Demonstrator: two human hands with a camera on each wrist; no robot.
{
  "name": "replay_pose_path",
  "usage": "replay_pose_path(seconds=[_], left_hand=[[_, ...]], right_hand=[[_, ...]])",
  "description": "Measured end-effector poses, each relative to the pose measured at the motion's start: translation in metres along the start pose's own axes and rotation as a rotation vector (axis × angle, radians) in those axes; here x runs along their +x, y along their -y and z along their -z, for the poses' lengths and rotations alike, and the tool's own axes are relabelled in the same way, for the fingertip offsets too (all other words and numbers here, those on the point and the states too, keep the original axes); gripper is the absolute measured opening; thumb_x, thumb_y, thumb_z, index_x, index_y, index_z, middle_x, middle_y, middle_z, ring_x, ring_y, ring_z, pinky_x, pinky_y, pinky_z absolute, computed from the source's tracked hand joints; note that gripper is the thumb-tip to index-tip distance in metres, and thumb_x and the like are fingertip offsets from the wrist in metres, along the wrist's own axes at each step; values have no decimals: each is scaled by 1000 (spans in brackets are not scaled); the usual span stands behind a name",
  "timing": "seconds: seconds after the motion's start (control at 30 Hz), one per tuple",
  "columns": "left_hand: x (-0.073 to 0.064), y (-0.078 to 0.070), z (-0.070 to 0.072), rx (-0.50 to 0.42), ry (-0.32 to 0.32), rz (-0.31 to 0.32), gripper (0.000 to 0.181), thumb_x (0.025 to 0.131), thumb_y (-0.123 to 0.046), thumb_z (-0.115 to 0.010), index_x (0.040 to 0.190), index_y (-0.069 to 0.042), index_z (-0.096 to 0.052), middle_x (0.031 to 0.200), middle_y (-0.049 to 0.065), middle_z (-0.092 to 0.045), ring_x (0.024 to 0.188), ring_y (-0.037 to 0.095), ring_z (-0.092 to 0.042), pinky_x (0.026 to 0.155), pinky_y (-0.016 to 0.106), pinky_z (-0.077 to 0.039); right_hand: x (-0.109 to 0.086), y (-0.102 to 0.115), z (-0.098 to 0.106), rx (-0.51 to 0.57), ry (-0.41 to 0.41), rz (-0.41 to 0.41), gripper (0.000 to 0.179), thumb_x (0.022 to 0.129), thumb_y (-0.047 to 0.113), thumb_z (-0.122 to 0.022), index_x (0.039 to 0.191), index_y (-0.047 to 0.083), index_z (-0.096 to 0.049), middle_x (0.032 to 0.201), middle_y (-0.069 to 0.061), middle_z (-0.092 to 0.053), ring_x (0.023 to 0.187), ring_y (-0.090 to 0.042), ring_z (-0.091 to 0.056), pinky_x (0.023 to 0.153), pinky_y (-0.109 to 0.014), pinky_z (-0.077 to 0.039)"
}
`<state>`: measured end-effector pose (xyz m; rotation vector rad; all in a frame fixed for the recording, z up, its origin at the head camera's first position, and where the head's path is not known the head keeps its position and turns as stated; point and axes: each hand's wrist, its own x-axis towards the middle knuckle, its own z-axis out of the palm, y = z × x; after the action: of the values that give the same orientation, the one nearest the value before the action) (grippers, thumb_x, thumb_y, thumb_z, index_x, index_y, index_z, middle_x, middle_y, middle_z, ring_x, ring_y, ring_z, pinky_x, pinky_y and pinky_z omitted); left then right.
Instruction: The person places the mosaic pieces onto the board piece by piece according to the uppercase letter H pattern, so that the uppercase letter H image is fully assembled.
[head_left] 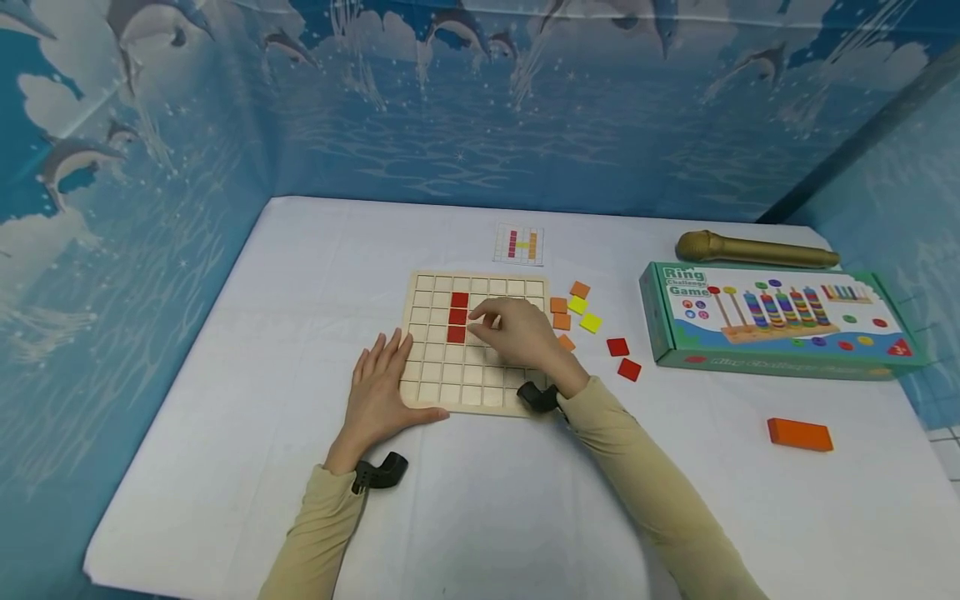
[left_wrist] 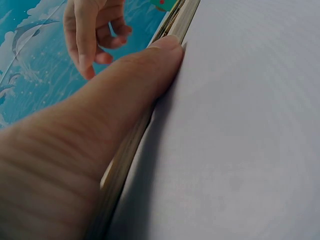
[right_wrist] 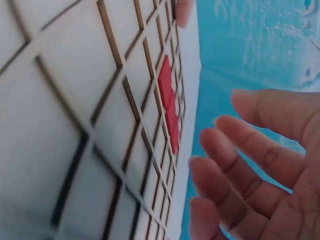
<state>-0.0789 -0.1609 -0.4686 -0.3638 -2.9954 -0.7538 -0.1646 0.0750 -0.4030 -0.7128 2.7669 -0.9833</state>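
A wooden grid board (head_left: pixel 431 374) lies on the white table, with three red square tiles (head_left: pixel 457 317) in a column in its cells. My left hand (head_left: pixel 381 387) is spread at the board's lower left corner. Its thumb (left_wrist: pixel 145 65) lies along the near edge in the left wrist view. My right hand (head_left: pixel 517 332) hovers above the board, just right of the red tiles. In the right wrist view, its loosely bent fingers (right_wrist: pixel 255 170) stand apart from the thumb, holding nothing. The right hand and forearm hide part of the board's right side.
Right of the board lie loose orange tiles (head_left: pixel 559 305), two yellow tiles (head_left: pixel 590 322) and two red tiles (head_left: pixel 629 369). A pattern card (head_left: pixel 518 245) lies behind the board. Farther right are a green game box (head_left: pixel 780 321), a gold microphone (head_left: pixel 757 249) and an orange block (head_left: pixel 800 434).
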Motion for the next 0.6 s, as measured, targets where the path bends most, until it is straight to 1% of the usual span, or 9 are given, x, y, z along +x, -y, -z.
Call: replay_pose_path(seconds=[0.13, 0.3, 0.37, 0.47, 0.6], left_hand=[[0, 0, -1, 2, 0, 1, 121, 60, -68, -75, 151, -7, -23, 155, 14, -20, 142, 29, -7, 113, 44, -1], [0, 0, -1, 0, -2, 0, 120, 60, -67, -75, 151, -8, -23, 155, 13, -20, 143, 28, -7, 113, 44, -1], [0, 0, -1, -3, -3, -1, 120, 60, -67, -75, 151, -8, -23, 155, 13, -20, 143, 28, -7, 113, 44, -1], [0, 0, 0, -7, -3, -1, 120, 60, -67, -76, 151, -8, -23, 155, 13, -19, 143, 28, -6, 113, 44, -1], [0, 0, 0, -5, 0, 2, 120, 60, -66, -76, 151, -7, -23, 155, 13, -18, 143, 28, -5, 113, 43, -1]], right_hand=[[-11, -7, 11, 43, -125, 15, 20, 88, 23, -69, 103, 10, -72, 81, 2, -63, 64, -13, -53, 55, -29, -43], [-27, -17, 26, 94, -314, 68, 18, 87, 18, -70, 101, 6, -72, 82, -2, -63, 67, -15, -56, 58, -30, -46], [-34, -20, 32, 119, -384, 83, 17, 87, 15, -69, 100, 5, -71, 81, -3, -63, 67, -15, -57, 58, -30, -47], [-45, -24, 40, 137, -471, 84, 16, 87, 14, -70, 100, 4, -71, 81, -4, -63, 67, -15, -58, 57, -28, -48], [-59, -31, 49, 120, -568, 65, 17, 86, 12, -71, 100, 3, -71, 83, -6, -64, 67, -15, -57, 56, -25, -47]])
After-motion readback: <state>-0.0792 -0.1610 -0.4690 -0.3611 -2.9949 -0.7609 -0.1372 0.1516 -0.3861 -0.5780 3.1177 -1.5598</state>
